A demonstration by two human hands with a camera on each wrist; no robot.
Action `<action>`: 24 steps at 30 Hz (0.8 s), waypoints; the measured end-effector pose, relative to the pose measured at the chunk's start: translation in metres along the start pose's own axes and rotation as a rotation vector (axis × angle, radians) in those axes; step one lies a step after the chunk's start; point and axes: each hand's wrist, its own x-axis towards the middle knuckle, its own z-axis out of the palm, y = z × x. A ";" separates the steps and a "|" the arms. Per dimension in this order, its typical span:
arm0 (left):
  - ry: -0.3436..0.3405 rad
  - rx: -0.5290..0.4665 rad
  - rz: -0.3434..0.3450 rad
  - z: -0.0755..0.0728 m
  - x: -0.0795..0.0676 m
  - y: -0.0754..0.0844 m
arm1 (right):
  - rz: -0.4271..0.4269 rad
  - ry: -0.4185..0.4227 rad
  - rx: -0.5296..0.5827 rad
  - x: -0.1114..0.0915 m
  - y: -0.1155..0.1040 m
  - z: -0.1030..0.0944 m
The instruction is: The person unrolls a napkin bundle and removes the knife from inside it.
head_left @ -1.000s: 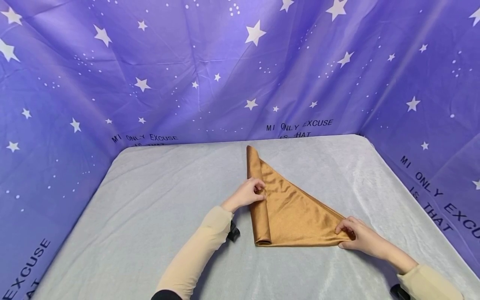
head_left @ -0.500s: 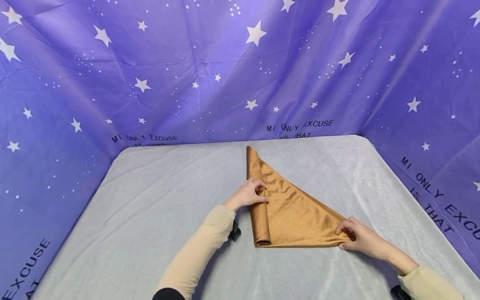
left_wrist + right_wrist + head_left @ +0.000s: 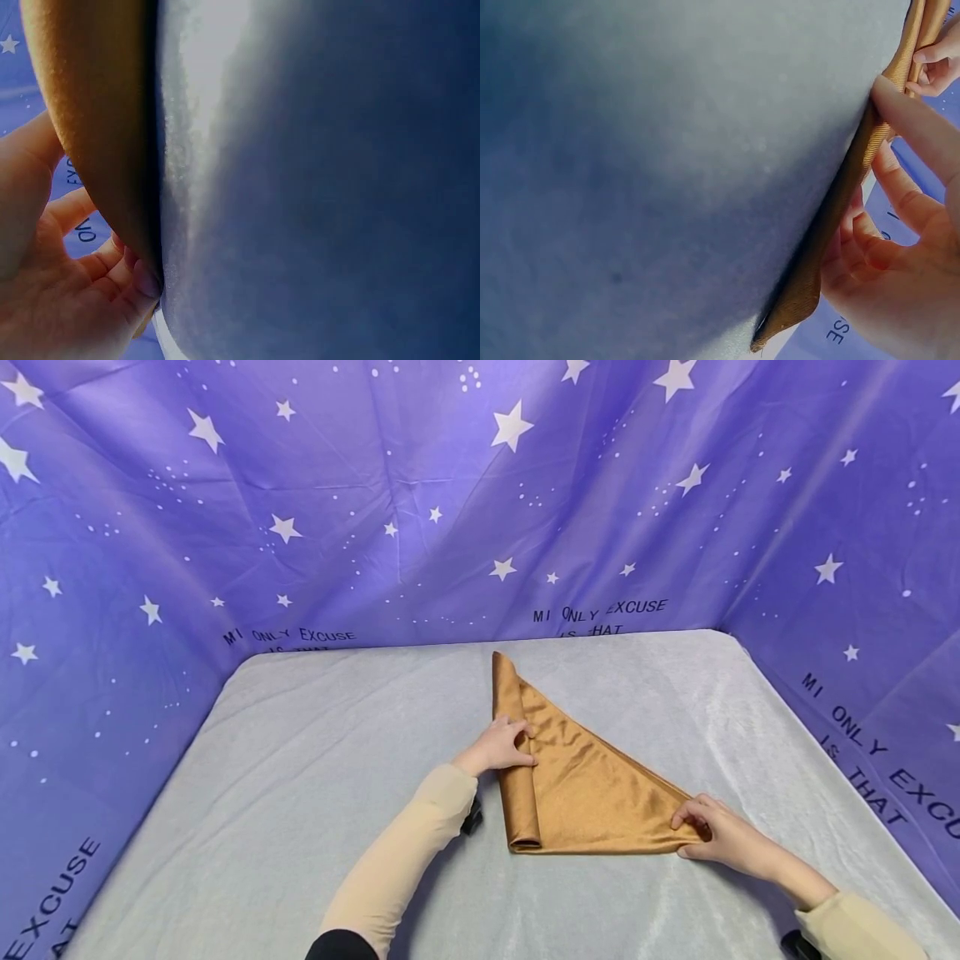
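Note:
A shiny golden-brown cloth (image 3: 600, 793) lies on the table as a triangle, its left side turned into a long upright roll (image 3: 517, 802). My left hand (image 3: 501, 745) grips the middle of this roll, thumb and forefinger bowed apart at its right side. In the left wrist view the roll (image 3: 97, 90) hides part of the thumb and fingers. At the triangle's right corner my right hand (image 3: 723, 837) holds the cloth, thumb at the near edge and bent fingers on top. The right wrist view shows the thumb and fingers spread along the cloth edge (image 3: 802, 292).
A pale grey velvety cover (image 3: 300, 760) spreads over the table under the cloth. Purple curtains (image 3: 390, 510) with white stars and black lettering hang behind and at both sides. Black wrist devices (image 3: 472, 817) sit under the beige sleeves (image 3: 405, 852).
My left hand has shifted very slightly, its thumb and forefinger parting a little more, and the left forearm has moved slightly right. The right hand and the cloth look the same.

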 end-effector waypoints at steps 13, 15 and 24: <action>0.018 -0.008 -0.024 0.001 0.002 0.000 | -0.007 0.010 -0.006 0.000 0.000 0.001; 0.018 -0.032 -0.028 0.001 0.003 -0.001 | -0.004 0.009 -0.003 -0.001 0.000 0.001; 0.149 -0.027 0.072 0.066 0.050 -0.072 | -0.016 0.019 -0.001 -0.001 0.001 0.002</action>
